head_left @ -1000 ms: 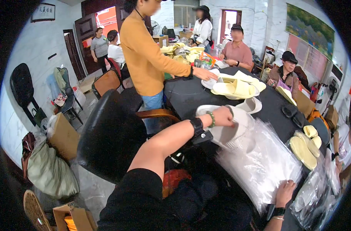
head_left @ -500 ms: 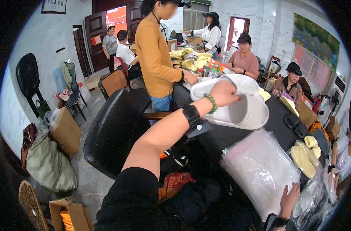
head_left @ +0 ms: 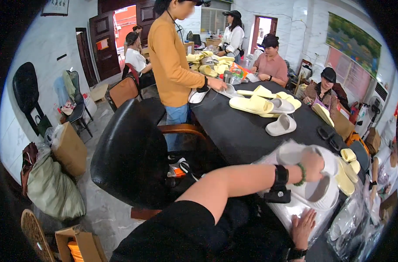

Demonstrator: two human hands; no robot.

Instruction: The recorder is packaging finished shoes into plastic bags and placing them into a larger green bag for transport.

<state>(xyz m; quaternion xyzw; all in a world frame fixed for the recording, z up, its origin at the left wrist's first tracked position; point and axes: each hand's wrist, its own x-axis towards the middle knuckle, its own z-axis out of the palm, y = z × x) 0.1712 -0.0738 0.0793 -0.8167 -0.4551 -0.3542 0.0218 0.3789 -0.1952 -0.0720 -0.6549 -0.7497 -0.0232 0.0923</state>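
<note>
My left hand [head_left: 313,167] grips a pair of pale grey-white slide slippers [head_left: 290,153] by their straps, over a stack of clear plastic bags [head_left: 279,212]. Its fingers are blurred and partly hidden by the slippers. Fingers stretched out, my right hand [head_left: 302,228] lies flat on the bags, just below the slippers. Yellow slippers [head_left: 346,180] rest right beside the pair, at the table's right edge. Farther off, a single grey slipper [head_left: 281,125] stands near a cluster of yellow slippers [head_left: 252,105].
A black chair [head_left: 124,157] stands left of the dark table [head_left: 220,131]. A person in an orange top [head_left: 170,65] touches a grey slipper at the table's far left edge. More people sit around the far side. Black slippers [head_left: 329,139] and filled plastic bags [head_left: 353,227] lie to the right.
My left hand has brought the grey-white slippers right and nearer, from over the table's middle to over the bags. The yellow and grey slippers behind now show. My right hand still lies on the bags.
</note>
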